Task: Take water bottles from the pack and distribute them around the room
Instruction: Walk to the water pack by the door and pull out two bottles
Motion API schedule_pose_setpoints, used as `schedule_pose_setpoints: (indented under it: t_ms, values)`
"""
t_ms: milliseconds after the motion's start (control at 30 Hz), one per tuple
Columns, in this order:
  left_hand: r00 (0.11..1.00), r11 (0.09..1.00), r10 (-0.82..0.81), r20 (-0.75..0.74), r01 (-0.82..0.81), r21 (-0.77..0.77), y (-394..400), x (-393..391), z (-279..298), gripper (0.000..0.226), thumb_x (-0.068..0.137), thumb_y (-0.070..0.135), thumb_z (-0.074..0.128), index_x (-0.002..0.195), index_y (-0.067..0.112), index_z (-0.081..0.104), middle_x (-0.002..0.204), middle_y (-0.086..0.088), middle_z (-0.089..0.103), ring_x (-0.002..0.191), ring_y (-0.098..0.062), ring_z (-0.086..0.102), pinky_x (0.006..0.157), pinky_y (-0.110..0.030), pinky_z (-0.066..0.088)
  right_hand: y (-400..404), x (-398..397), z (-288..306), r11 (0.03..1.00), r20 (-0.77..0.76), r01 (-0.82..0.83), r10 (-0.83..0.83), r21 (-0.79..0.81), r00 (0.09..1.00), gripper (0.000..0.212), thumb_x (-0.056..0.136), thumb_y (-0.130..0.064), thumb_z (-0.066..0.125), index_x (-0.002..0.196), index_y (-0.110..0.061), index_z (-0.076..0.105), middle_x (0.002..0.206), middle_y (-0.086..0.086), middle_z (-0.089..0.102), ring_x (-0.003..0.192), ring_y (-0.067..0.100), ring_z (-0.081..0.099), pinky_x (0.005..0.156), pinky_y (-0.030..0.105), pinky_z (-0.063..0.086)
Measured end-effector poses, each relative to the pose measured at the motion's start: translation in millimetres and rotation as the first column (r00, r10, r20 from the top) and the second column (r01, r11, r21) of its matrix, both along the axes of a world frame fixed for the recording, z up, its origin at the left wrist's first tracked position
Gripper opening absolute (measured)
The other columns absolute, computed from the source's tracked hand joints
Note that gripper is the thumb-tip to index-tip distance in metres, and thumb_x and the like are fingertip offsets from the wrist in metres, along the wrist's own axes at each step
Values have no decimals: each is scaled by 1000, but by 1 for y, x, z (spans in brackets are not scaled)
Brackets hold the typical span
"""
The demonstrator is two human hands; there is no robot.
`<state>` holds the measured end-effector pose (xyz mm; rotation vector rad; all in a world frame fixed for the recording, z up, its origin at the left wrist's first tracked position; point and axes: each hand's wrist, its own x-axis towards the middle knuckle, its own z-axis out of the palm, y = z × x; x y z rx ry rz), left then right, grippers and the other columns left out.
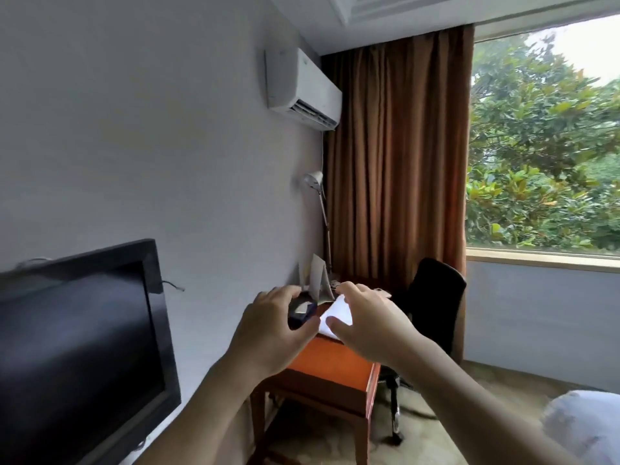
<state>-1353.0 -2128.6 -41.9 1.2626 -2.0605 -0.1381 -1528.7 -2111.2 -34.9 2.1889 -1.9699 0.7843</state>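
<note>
No water bottle or pack shows in this view. Both my arms reach forward toward a small orange wooden desk [330, 362] against the wall. My left hand [271, 327] is curved with fingers and thumb apart, in front of a dark box [302, 312] that sits on the desk. My right hand [369, 325] is also spread, with a white sheet of paper [337, 313] showing between its thumb and fingers. Neither hand appears closed on anything.
A black television [77, 347] stands at the left. A folded card [317, 278] and a desk lamp [317, 196] are at the desk's back. A black office chair [432, 303] sits right of the desk, below brown curtains and a window. White bedding [583, 427] is at lower right.
</note>
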Motion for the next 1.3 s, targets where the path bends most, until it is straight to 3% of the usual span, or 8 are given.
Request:
schedule_pose_setpoints:
  t_ms: [133,267,500,633,767,900,1067,1300]
  values:
    - [978,978,209,12,-209,-8,-37,34,-7,60,89,48,61,142,23,46,145,7,51,134,-14,43,111,-31,36,-72,27,-12,981,24,-193,193,21,981,52,88,-49,56,132,-21,46,127,2,58,114,26,56,91,41,48]
    - [882,882,470,16,-470,15,-47,81,-1,60,90,51,60,143,28,44,145,8,49,132,-14,44,107,-31,38,-132,87,-10,893,22,-451,451,-3,892,56,92,-50,53,138,-21,41,131,3,58,116,26,58,93,40,49]
    - [491,490,870,32,-871,31,42,178,11,60,88,52,61,142,31,44,140,10,50,130,-13,45,109,-35,41,-125,246,1,490,22,-870,872,-49,490,53,92,-50,54,135,-22,44,125,1,61,109,23,59,89,40,53]
    - [150,149,988,43,-988,44,162,212,4,60,88,50,61,141,27,46,140,10,52,130,-12,46,108,-36,42,-44,338,-3,163,22,-986,986,-23,162,57,90,-51,54,137,-20,43,126,2,60,113,24,59,92,41,51]
    - [-219,-221,975,46,-974,54,305,210,2,62,88,50,61,142,21,48,143,4,53,134,-17,45,112,-34,36,84,401,-8,-197,43,-980,979,3,-197,57,89,-51,55,135,-20,45,125,4,61,112,26,60,91,41,52]
    - [-468,-469,883,30,-877,105,432,178,-5,59,87,52,61,139,25,50,135,10,53,133,-15,44,111,-34,37,229,421,-7,-478,57,-878,878,29,-476,60,89,-51,54,139,-19,42,128,5,59,115,26,58,93,40,50]
    - [-656,-652,755,2,-750,110,555,147,-18,66,82,58,60,137,23,52,135,6,56,130,-16,48,107,-33,42,383,422,-13,-695,17,-717,719,59,-695,57,91,-50,52,138,-20,41,130,6,57,119,27,55,97,42,47]
    - [-750,-746,661,11,-656,112,712,147,-19,64,89,52,59,144,21,46,144,4,51,135,-13,42,113,-34,35,552,446,-12,-795,8,-605,605,43,-796,54,90,-50,52,135,-22,42,125,3,59,114,25,57,93,44,49]
